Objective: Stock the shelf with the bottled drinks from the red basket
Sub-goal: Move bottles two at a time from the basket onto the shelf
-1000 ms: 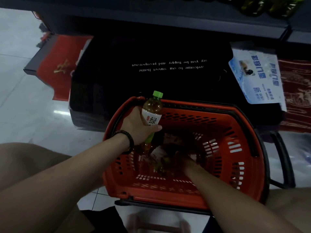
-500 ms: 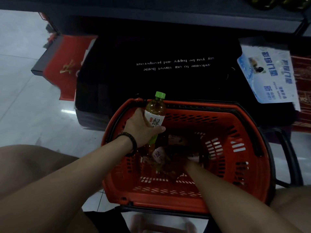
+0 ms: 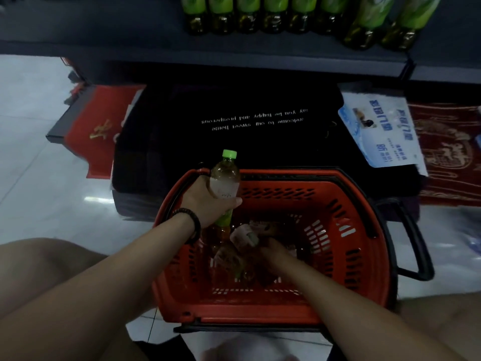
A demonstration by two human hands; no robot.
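A red basket [image 3: 364, 256] stands on the floor between my knees. My left hand [image 3: 208, 201] grips an upright tea bottle [image 3: 225, 178] with a green cap, held at the basket's far left rim. My right hand [image 3: 273, 254] reaches down inside the basket among other bottles [image 3: 244, 238] lying there; its fingers are closed around one, though the grip is dim and blurred. On the grey shelf [image 3: 234, 58] above, a row of green-labelled bottles [image 3: 260, 14] stands.
A black doormat stack [image 3: 234, 121] with white lettering lies under the shelf, behind the basket. A red mat [image 3: 99, 126] lies to its left, a blue-white packet [image 3: 382, 131] and a patterned red rug [image 3: 447, 152] to its right. The basket's black handle [image 3: 416, 246] juts right.
The view has tilted up, so the shelf and its bottles now show. My left hand has turned its bottle a little. My right hand stays low in the basket.
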